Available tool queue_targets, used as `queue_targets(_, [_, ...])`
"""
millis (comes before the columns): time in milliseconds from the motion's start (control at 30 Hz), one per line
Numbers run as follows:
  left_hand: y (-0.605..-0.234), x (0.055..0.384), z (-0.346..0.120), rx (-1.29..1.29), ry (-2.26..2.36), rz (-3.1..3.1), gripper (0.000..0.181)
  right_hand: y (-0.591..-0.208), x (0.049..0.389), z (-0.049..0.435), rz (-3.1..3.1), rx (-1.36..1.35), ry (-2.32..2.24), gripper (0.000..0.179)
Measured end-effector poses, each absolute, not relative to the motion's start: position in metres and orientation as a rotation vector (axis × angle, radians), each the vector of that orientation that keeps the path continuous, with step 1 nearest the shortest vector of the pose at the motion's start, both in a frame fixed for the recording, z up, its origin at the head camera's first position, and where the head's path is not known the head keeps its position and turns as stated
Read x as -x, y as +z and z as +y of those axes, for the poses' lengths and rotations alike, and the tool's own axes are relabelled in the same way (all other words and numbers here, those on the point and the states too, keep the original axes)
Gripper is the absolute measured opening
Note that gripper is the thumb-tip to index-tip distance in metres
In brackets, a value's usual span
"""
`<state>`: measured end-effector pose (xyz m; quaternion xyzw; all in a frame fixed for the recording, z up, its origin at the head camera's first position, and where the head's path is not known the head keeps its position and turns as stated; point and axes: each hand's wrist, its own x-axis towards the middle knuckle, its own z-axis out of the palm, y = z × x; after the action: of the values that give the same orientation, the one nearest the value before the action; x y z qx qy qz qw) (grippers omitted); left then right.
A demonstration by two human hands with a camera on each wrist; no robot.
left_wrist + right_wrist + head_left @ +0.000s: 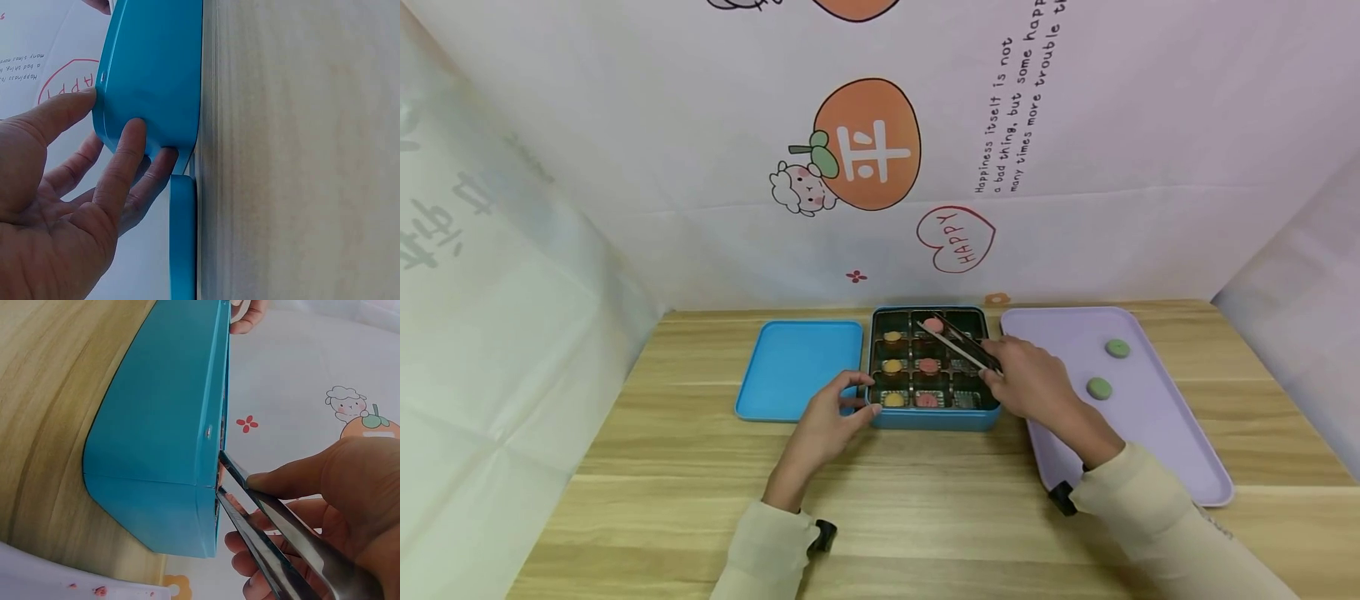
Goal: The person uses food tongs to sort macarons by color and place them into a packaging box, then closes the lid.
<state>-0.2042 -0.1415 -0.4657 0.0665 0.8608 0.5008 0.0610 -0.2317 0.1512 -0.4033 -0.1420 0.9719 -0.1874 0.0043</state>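
A blue tin box with a divided insert stands on the table. Small round yellow cookies occupy its left column, and pink ones the middle. My left hand rests with spread fingers against the tin's left front corner; the thumb touches near the rim. In my right hand I hold metal tongs, reaching over the tin from the right. Their tips are apart, one on each side of the pink cookie in the back middle compartment. The tin wall hides those tips in the right wrist view.
Left of the tin lies a flat blue lid. A lilac tray sits to the right, under my right forearm, with green cookies on it. A printed white cloth hangs behind the wooden table.
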Motion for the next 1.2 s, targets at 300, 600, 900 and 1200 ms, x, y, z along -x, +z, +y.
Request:
queue_targets(300, [-0.464, 0.204, -0.141, -0.187, 1.512, 2.602, 0.034, -0.399, 0.235, 0.149, 3.014, 0.413, -0.558, 0.048])
queue_targets(600, [-0.465, 0.204, -0.141, -0.184, 1.509, 2.599, 0.034, -0.398, 0.234, 0.148, 3.012, 0.405, -0.555, 0.048])
queue_targets(900, [-0.465, 0.204, -0.141, -0.187, 1.509, 2.596, 0.034, -0.397, 0.232, 0.149, 3.011, 0.399, -0.564, 0.049])
queue_targets(1200, [-0.464, 0.203, -0.14, -0.189, 1.509, 2.598, 0.034, -0.391, 0.221, 0.16, 3.079, 0.44, -0.589, 0.044])
